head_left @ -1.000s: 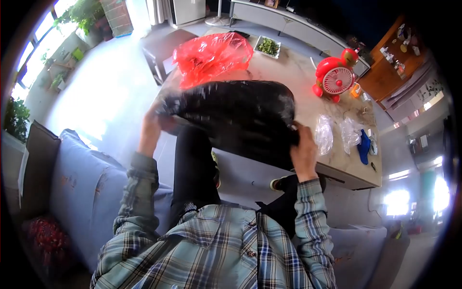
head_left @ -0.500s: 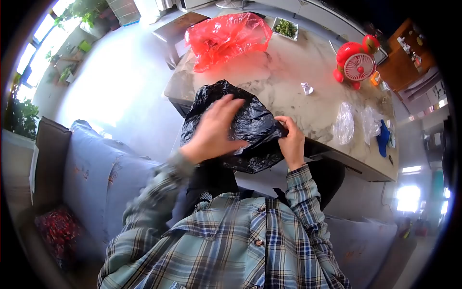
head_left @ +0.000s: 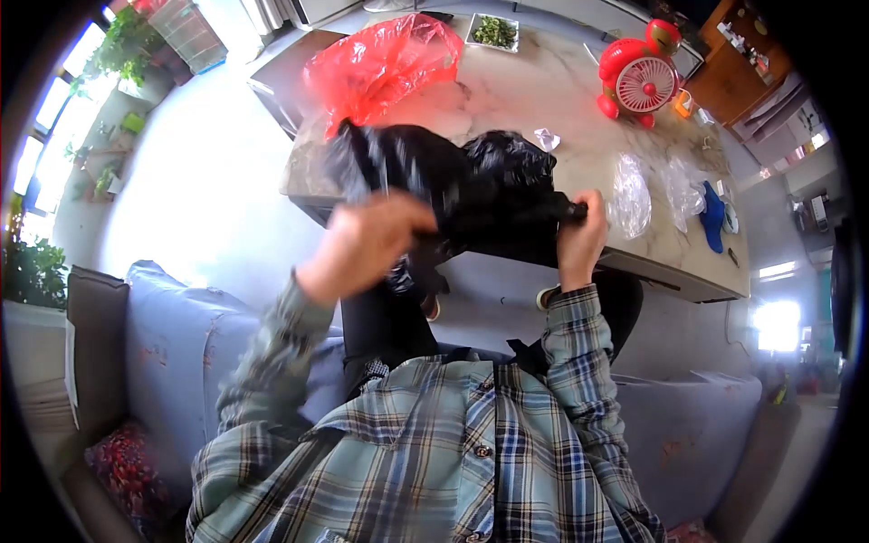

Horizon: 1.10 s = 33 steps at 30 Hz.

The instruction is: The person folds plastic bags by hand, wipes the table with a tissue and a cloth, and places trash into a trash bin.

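A black plastic bag point(head_left: 511, 163) stretches between my hands above the near edge of the table. My left hand point(head_left: 367, 240) is closed on the bag's left part and blurred by motion. Gathered black plastic is gripped in the closed fingers of my right hand point(head_left: 581, 240). The bag bulges upward in two crumpled lobes, and its mouth cannot be made out. Behind it on the table lies a red plastic bag point(head_left: 389, 68), crumpled and see-through.
On the marble-patterned table point(head_left: 543, 86) are a white dish of greens point(head_left: 493, 33), a red fan point(head_left: 644, 83), crumpled white paper point(head_left: 547, 139), clear plastic bags point(head_left: 631, 195) and a blue item point(head_left: 713, 217). A sofa point(head_left: 195, 335) with a grey-blue cover stands behind me.
My left hand, spread over the black bag before, has closed on it and moved left and down. The bag is now pulled wide. My right hand has shifted slightly right, still gripping; the view has tilted.
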Motion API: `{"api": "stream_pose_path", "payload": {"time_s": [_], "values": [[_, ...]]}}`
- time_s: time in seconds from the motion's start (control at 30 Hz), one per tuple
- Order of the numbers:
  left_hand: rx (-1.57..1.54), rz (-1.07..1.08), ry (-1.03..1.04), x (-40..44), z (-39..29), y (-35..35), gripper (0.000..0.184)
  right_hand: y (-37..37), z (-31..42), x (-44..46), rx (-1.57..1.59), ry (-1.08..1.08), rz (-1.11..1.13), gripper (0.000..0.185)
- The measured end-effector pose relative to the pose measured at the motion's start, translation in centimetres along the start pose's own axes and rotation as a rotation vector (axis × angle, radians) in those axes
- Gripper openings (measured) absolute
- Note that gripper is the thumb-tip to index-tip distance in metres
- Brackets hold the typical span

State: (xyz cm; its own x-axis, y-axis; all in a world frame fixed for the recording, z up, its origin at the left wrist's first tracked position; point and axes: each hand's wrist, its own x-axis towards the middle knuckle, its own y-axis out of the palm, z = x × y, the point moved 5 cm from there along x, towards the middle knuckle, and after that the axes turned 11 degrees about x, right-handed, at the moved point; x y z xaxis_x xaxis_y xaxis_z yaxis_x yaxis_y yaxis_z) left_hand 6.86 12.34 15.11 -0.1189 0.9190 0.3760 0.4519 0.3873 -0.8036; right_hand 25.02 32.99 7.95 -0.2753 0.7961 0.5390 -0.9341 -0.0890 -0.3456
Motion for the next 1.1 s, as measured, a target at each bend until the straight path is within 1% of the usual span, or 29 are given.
{"api": "stream_pose_path", "payload": {"time_s": [0.03,0.07,0.1,0.13,0.2,0.23,0.27,0.3,0.33,0.37,0.4,0.47,0.53,0.57,0.6,0.67,0.7,0.73,0.8,0.83,0.87,0.9,0.93,0.97,1.0,1.03,1.07,1.1], "values": [[-0.077,0.239,-0.002,-1.8,-0.8,1.8,0.023,0.0,0.0,0.0,0.124,-0.008,-0.051,0.013],[-0.066,0.38,0.146,-3.7,-1.7,3.0,0.023,0.1,-0.2,-0.2,0.249,-0.013,-0.097,0.014],[-0.113,0.352,0.196,-4.2,-2.2,2.5,0.024,0.2,-0.5,-0.5,0.374,-0.014,-0.141,0.016],[-0.159,0.323,0.247,-4.5,-2.7,1.8,0.025,0.7,-1.8,-0.7,0.688,0.122,-0.096,0.017],[-0.565,0.155,-0.446,-4.8,0.1,-1.3,0.019,1.7,-4.0,-1.5,1.304,0.41,-0.006,0.019],[-0.645,-0.207,-0.538,-4.7,1.7,-2.8,0.019,1.4,-2.3,-1.5,1.164,0.436,-0.001,0.018],[-0.323,-0.467,-0.324,-3.1,1.4,-4.3,0.023,1.3,-1.9,-1.6,1.003,0.359,0.027,0.018],[-0.096,-0.466,-0.175,-1.7,3.1,-3.6,0.029,1.4,-1.5,-1.6,0.843,0.277,0.055,0.017],[-0.128,-0.359,-0.296,-0.5,3.7,-1.7,0.034,1.5,-1.1,-1.5,0.686,0.194,0.082,0.016],[-0.145,-0.294,-0.247,0.7,3.7,0.0,0.041,1.9,-1.0,-1.4,0.722,0.205,0.095,0.015],[-0.192,-0.185,-0.236,1.5,2.6,1.5,0.046,2.1,-1.0,-1.4,0.757,0.219,0.106,0.014],[-0.35,-0.004,-0.27,2.1,0.9,3.8,0.047,2.1,-0.6,-1.4,0.853,0.276,0.115,0.013],[-0.522,0.008,-0.341,2.3,1.6,5.4,0.044,1.3,0.8,-1.0,0.974,0.354,0.117,0.012],[-0.609,0.009,-0.375,2.5,2.2,6.3,0.043,1.0,0.7,-0.8,0.947,0.313,0.149,0.009],[-0.741,-0.046,-0.423,2.4,3.5,6.6,0.036,0.4,1.0,-0.5,0.947,0.281,0.155,0.009],[-0.93,-0.163,-0.52,2.3,5.9,5.1,0.03,-0.9,2.0,0.4,0.958,0.219,0.177,0.008],[-1.004,-0.232,-0.499,2.4,6.6,3.4,0.025,-1.9,1.0,0.6,0.858,0.213,0.156,0.007],[-1.075,-0.301,-0.477,2.5,7.2,1.4,0.021,-2.8,0.6,1.0,0.933,0.249,0.118,0.009],[-1.19,-0.277,-0.3,2.9,8.9,-2.0,0.021,-4.1,1.1,1.4,1.016,0.231,0.106,0.013],[-1.227,-0.269,-0.267,3.1,8.8,-3.3,0.021,-4.5,0.8,1.6,1.038,0.221,0.098,0.014],[-1.218,-0.223,-0.247,2.8,9.6,-4.3,0.019,-4.8,0.4,1.8,1.06,0.208,0.088,0.014],[-1.147,-0.266,-0.328,3.0,9.2,-5.5,0.014,-5.2,0.0,2.2,1.081,0.196,0.078,0.016],[-1.076,-0.31,-0.406,3.1,8.8,-6.6,0.016,-5.4,-0.8,2.6,1.142,0.271,0.048,0.016],[-1.037,-0.309,-0.446,3.0,10.0,-7.3,0.017,-5.7,-1.6,3.0,1.202,0.35,0.017,0.017],[-1.034,-0.302,-0.445,3.1,10.5,-7.9,0.016,-6.0,-2.5,3.5,1.258,0.433,-0.016,0.019],[-1.042,-0.356,-0.476,2.8,12.0,-8.3,0.014,-5.9,-1.7,4.1,1.354,0.423,0.08,0.025],[-1.05,-0.412,-0.507,2.6,13.3,-8.6,0.013,-6.1,-1.6,4.8,1.264,0.468,0.018,0.028],[-1.079,-0.457,-0.535,2.5,13.8,-9.0,0.012,-6.4,-1.8,5.4,1.309,0.563,-0.082,0.029]]}}
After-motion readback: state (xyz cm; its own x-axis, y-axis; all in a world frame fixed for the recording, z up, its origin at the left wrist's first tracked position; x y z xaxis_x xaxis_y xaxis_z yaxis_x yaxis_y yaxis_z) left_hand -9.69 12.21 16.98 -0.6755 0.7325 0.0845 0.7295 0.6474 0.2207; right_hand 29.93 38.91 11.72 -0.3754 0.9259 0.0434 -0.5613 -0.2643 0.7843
